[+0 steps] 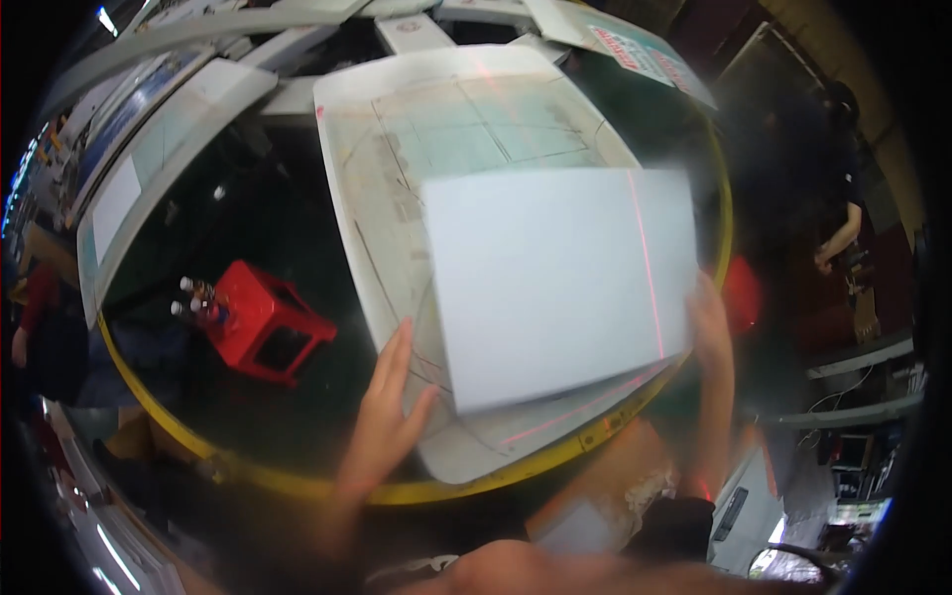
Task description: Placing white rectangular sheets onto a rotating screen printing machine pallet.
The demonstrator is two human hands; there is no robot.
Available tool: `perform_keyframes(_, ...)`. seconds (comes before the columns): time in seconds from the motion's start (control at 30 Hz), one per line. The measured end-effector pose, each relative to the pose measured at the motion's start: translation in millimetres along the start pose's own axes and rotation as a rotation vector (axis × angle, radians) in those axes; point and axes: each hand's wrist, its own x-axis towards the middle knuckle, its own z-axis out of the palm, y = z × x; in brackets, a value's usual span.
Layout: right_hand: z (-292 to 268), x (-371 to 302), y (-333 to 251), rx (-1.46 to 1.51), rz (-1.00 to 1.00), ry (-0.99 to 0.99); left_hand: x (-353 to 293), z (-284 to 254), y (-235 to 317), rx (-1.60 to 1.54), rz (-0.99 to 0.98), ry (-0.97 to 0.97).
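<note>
A white rectangular sheet [555, 278] is tilted over a long pale board [466, 124] marked with dark lines and worn patches. Its left part overlaps the board, while its right side reaches past the board's edge. My right hand [709, 322] grips the sheet's right edge, fingers partly blurred. Beside the sheet's lower left corner is my left hand [390, 412], open, with fingers stretched and thumb apart; it is at the board's left edge and holds nothing. A thin red light line crosses the sheet and continues on the board's near end.
A yellow ring rail [297, 484] curves under the board's near end. Inside it stands a red stool [260, 317] with small bottles [198, 300] on it. Another pale board [183, 144] lies at the far left. At the right is another person [843, 218].
</note>
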Motion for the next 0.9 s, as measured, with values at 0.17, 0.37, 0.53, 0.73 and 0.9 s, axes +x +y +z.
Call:
perform_keyframes(0.17,13.5,26.7,14.2,-0.006,0.212,-0.083,-10.1,-3.1,-10.5,0.221,-0.010,0.071)
perform_keyframes(0.37,40.4,42.3,26.3,-0.062,0.255,-0.107,-16.0,5.3,-16.8,0.330,0.025,0.110)
perform_keyframes(0.53,47.6,46.1,23.3,-0.030,0.265,-0.142,-14.8,8.6,-12.5,0.348,0.014,0.109)
perform_keyframes(0.73,54.0,52.1,19.7,-0.104,0.297,-0.176,-11.1,10.0,-12.5,0.318,-0.027,0.103)
perform_keyframes(0.9,63.6,51.8,10.6,-0.134,0.298,-0.137,-10.1,10.1,-10.8,0.309,-0.045,0.108)
